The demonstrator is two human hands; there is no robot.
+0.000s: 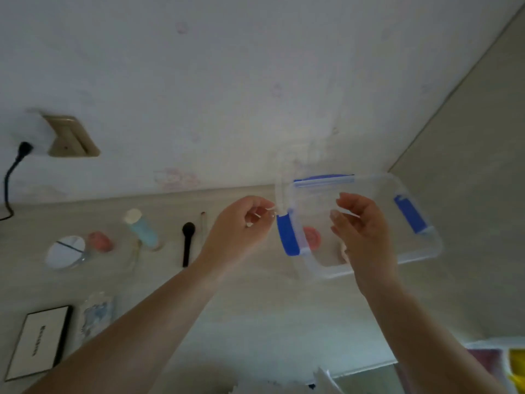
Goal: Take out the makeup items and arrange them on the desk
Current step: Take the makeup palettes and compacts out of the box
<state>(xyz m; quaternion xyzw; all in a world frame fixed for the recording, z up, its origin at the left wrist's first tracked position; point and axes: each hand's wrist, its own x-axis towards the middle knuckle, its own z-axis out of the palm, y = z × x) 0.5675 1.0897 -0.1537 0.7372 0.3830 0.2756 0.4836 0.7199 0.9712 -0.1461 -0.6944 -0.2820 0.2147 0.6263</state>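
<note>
A clear plastic box with blue latches stands on the desk at the right. A round pink item lies inside it. The box's clear lid stands raised at its left end, faint against the wall. My left hand pinches the lid's lower edge just above the left blue latch. My right hand hovers over the box with fingers loosely curled and nothing visible in them. Laid out on the desk to the left are a black brush, a thin stick, a blue tube, a pink compact and a round mirror.
A white box with a black frame and a clear packet lie at the near left. A wall socket and a black plug with cable are at the left. Coloured bins sit at the lower right.
</note>
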